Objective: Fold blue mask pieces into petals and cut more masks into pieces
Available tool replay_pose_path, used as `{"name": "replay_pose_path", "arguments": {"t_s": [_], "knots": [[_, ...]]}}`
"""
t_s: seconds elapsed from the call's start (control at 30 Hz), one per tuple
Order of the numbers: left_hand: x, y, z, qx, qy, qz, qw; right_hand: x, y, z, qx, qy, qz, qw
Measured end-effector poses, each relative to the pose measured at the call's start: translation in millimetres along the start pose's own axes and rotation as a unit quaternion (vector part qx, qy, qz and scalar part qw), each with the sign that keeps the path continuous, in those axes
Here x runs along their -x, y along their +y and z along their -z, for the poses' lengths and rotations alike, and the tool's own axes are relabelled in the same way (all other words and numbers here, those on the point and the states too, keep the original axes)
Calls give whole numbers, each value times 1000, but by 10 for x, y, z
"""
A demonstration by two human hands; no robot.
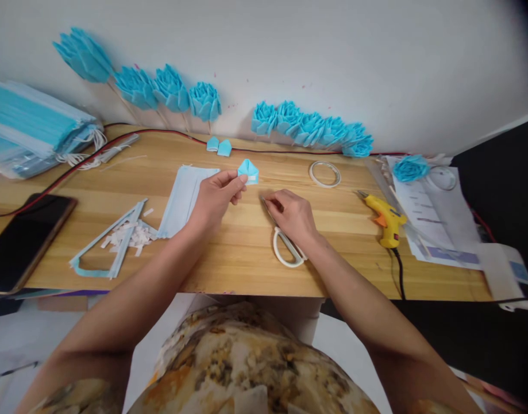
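My left hand (220,192) pinches a small blue folded piece of face-mask fabric (248,169) between thumb and fingers. A short white strip shows on its lower edge, beside the thumb. My right hand (292,213) is closed at the blades of white-handled scissors (285,253), whose handle loops point towards me. Under and beside my left wrist lies a flat light-blue face mask (181,198). Two small blue folded pieces (219,146) sit at the back of the table, beyond the piece in my left hand.
Blue fabric flowers (171,89) line the wall. A tape roll (324,173), yellow glue gun (386,219) and papers (423,207) lie right. Left are packed masks (35,126), a phone (29,241), mask trimmings (128,238) and white scraps (137,234). A red-black cable (160,130) runs behind.
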State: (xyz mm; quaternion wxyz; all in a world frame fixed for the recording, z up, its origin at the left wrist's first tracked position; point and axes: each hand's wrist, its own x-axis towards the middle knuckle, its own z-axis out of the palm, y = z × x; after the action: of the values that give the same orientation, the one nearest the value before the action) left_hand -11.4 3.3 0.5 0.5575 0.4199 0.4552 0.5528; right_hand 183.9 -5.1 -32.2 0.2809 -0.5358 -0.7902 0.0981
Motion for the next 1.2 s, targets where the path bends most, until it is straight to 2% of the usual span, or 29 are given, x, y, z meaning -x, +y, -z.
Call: {"name": "replay_pose_path", "arguments": {"t_s": [0.2,0.47,0.73,0.87,0.97,1.07,1.2], "knots": [[11,20,-16,8,7,27,1000,-9,22,-23,-25,0,-22,999],[30,42,-34,6,6,34,999,-26,-19,8,6,-27,-65,997],[59,25,-58,-9,-14,52,999,-21,27,-15,-117,28,-95,988],[68,-17,-62,-21,-29,63,997,-4,-42,79,-153,136,-57,977],[85,-50,-72,-37,-46,65,996,15,-110,189,-112,192,30,974],[112,-67,-97,-65,-54,63,994,30,-143,257,-62,204,109,971],[141,-68,-131,-86,-49,65,993,40,-140,260,-12,172,136,976]]}}
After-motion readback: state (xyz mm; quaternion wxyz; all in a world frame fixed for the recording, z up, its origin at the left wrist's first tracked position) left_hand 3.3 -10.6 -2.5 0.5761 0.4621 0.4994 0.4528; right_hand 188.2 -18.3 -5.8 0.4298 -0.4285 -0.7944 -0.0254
